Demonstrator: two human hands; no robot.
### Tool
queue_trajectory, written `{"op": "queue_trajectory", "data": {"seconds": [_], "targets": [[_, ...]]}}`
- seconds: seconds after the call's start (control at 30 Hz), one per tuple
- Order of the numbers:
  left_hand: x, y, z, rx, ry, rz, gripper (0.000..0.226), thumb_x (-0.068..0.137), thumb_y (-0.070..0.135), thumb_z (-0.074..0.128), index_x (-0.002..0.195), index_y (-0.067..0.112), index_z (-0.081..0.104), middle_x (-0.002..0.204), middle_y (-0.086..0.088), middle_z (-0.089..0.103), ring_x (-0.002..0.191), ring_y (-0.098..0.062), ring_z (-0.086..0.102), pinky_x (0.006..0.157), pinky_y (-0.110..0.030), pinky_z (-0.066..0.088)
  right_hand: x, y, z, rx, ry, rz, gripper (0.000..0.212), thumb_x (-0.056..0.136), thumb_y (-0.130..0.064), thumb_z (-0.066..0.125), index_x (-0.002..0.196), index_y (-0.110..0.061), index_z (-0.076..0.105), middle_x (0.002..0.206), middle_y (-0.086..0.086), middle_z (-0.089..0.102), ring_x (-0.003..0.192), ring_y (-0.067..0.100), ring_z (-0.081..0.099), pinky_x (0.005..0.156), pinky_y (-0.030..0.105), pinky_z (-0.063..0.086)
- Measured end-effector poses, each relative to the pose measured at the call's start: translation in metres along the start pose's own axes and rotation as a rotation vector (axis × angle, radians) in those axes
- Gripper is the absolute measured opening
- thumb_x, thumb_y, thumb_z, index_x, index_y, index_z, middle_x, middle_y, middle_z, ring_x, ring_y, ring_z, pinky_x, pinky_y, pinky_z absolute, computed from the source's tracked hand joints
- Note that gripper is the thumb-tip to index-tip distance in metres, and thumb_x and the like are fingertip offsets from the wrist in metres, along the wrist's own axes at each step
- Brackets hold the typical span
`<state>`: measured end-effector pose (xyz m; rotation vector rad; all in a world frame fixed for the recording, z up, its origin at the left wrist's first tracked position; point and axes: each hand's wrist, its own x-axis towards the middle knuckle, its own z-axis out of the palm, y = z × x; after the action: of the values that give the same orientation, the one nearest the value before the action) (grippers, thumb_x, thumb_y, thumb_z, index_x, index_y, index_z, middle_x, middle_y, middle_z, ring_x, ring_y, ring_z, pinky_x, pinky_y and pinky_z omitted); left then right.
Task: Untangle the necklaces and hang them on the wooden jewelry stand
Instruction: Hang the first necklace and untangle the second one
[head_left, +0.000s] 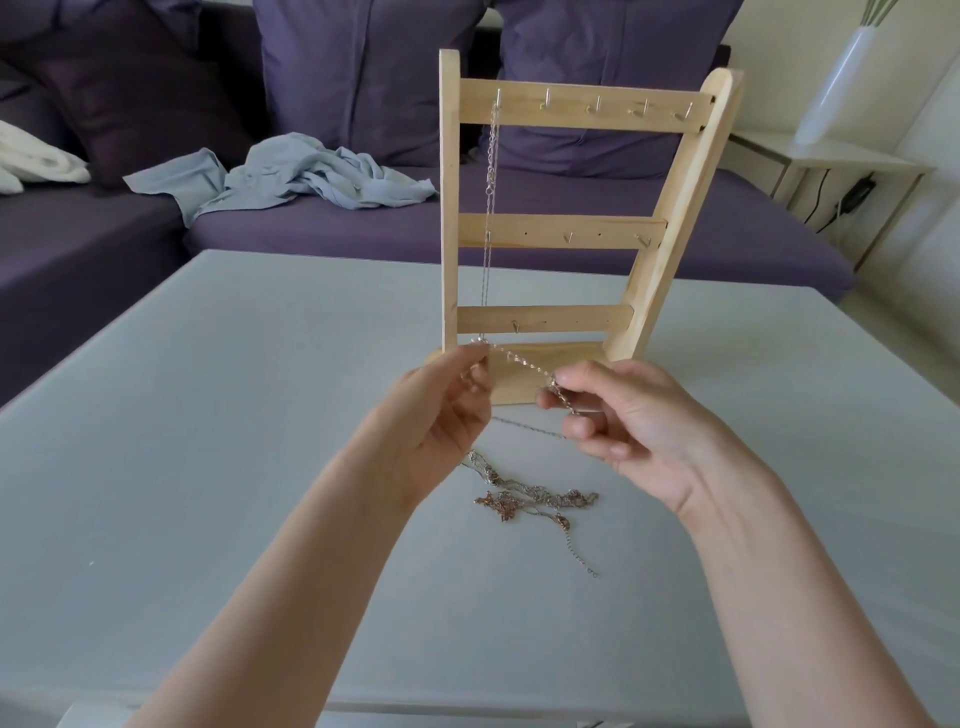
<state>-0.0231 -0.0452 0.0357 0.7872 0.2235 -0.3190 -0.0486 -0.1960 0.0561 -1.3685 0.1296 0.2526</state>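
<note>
A wooden jewelry stand (558, 228) with three hooked rails stands upright on the pale table (208, 415). One silver necklace (491, 208) hangs from the top rail's leftmost hook. In front of the stand's base, my left hand (441, 415) and my right hand (623, 415) each pinch one end of a stretched silver chain (522, 364). Below my hands a tangle of silver and rose-gold necklaces (530, 499) lies on the table, and a thin strand runs from it up toward my hands.
Behind the table is a purple sofa (311, 228) with cushions, a crumpled light-blue cloth (291, 176) and a white towel (36, 161). At the back right, a white side table (841, 161) carries a white vase (836, 83).
</note>
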Motion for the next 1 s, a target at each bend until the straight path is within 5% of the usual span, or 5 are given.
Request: {"op": "queue_trajectory", "data": {"seconds": [0.17, 0.27, 0.33, 0.73, 1.0], "targets": [[-0.006, 0.002, 0.003, 0.420, -0.001, 0.031, 0.027, 0.091, 0.030, 0.054, 0.068, 0.017, 0.053, 0.052, 0.007, 0.049, 0.037, -0.004, 0.041, 0.033, -0.012, 0.025, 0.007, 0.002, -0.002, -0.003, 0.108, 0.004, 0.025, 0.087, -0.008, 0.045, 0.064, -0.013, 0.040, 0.056, 0.002, 0.047, 0.034, 0.008, 0.033, 0.034, 0.018, 0.016], [-0.009, -0.008, 0.005, 0.829, -0.043, 0.088, 0.022, 0.090, 0.036, 0.055, 0.082, 0.017, 0.062, 0.074, 0.001, 0.064, 0.067, -0.011, 0.060, 0.066, -0.023, 0.050, 0.008, 0.005, -0.002, -0.062, 0.125, -0.011, 0.024, 0.086, -0.009, 0.047, 0.063, -0.012, 0.043, 0.056, 0.002, 0.047, 0.035, 0.008, 0.031, 0.036, 0.019, 0.017], [-0.009, -0.013, 0.005, 0.970, -0.016, 0.205, 0.010, 0.086, 0.028, 0.062, 0.092, 0.021, 0.063, 0.091, 0.004, 0.064, 0.086, -0.010, 0.059, 0.080, -0.027, 0.044, 0.007, 0.007, -0.002, -0.141, 0.134, -0.043, 0.022, 0.085, -0.006, 0.053, 0.064, -0.008, 0.052, 0.061, 0.005, 0.052, 0.038, 0.008, 0.037, 0.036, 0.017, 0.022], [-0.006, -0.013, 0.003, 0.615, -0.042, 0.171, 0.005, 0.083, 0.010, 0.066, 0.079, 0.007, 0.064, 0.070, -0.002, 0.064, 0.060, -0.005, 0.060, 0.062, -0.013, 0.051, 0.010, 0.014, -0.002, -0.150, 0.119, -0.097, 0.013, 0.081, -0.009, 0.067, 0.069, -0.013, 0.068, 0.070, -0.004, 0.065, 0.073, 0.010, 0.054, 0.051, 0.016, 0.044], [-0.003, -0.015, 0.002, 0.826, 0.059, 0.365, 0.014, 0.077, 0.004, 0.071, 0.080, 0.013, 0.060, 0.057, 0.006, 0.061, 0.056, -0.006, 0.054, 0.062, -0.019, 0.047, 0.013, 0.017, 0.002, -0.362, 0.196, -0.221, 0.011, 0.078, -0.012, 0.071, 0.068, -0.012, 0.069, 0.065, -0.006, 0.065, 0.064, 0.003, 0.054, 0.054, 0.013, 0.043]]}}
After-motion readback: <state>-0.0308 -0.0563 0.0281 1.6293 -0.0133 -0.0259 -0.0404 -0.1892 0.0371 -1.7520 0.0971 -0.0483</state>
